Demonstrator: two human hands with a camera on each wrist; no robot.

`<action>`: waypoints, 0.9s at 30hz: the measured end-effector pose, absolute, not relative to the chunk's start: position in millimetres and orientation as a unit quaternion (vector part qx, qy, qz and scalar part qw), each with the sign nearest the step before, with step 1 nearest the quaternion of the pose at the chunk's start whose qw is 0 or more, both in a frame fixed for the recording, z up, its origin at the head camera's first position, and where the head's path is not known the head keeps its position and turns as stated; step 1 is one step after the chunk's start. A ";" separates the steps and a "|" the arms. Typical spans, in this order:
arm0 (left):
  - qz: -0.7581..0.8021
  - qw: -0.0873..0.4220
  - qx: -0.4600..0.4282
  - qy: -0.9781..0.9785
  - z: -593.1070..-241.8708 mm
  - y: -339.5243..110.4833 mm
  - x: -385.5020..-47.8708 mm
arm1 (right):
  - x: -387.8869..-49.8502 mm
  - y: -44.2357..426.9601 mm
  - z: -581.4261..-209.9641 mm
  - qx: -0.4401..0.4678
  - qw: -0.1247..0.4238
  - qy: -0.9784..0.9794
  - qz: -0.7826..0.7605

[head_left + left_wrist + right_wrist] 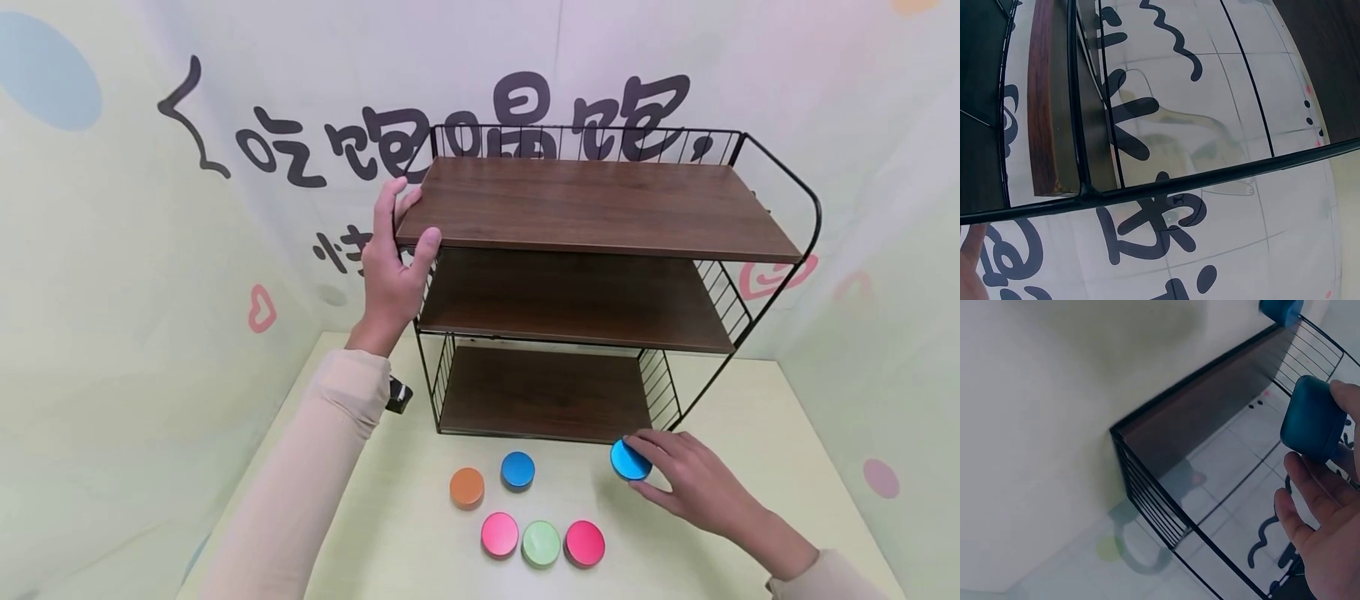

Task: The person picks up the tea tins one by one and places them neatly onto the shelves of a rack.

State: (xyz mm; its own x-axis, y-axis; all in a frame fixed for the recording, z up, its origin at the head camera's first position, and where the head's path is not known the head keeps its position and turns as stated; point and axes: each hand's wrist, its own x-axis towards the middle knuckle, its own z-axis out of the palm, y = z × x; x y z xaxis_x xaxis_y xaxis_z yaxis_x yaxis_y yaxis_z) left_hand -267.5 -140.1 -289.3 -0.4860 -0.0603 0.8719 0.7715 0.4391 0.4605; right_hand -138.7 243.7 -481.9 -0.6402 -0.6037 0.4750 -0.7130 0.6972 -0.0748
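A three-tier rack (600, 204) with dark wooden shelves and a black wire frame stands on the table. My left hand (395, 275) grips the top shelf's left end, thumb over the front edge; in the left wrist view only a bit of that hand (971, 265) shows beside the frame. My right hand (701, 479) pinches a light-blue round tin (630, 460) between thumb and fingers, just before the rack's lower right front corner. The right wrist view shows this tin (1314, 419) held at the fingertips of the right hand (1335, 531).
In front of the rack lie an orange tin (467, 488), a blue tin (517, 471), a pink tin (499, 534), a green tin (541, 544) and a red tin (584, 544). A printed cloth (225, 400) hangs around the pale table (375, 517).
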 end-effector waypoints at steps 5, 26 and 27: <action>-0.458 0.443 -0.240 -0.732 -302.3 -148.2 -283.6 | -143.2 244.9 -464.9 0.396 0.238 -0.879 0.122; -0.452 0.445 -0.230 -0.738 -304.0 -147.2 -285.7 | -163.9 251.0 -370.1 0.449 0.359 -0.815 0.073; -0.448 0.448 -0.231 -0.739 -304.4 -147.3 -286.0 | -165.3 251.1 -365.4 0.454 0.370 -0.808 0.073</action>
State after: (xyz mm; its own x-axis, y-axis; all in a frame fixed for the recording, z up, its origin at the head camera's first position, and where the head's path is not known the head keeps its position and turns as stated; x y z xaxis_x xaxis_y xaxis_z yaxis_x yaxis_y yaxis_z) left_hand -286.0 -147.3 -304.4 -0.4922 -0.0594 0.8684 0.7424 0.4923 0.4544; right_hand -165.3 251.1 -365.4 -0.3150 -0.6790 0.6632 -0.7867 0.5777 0.2178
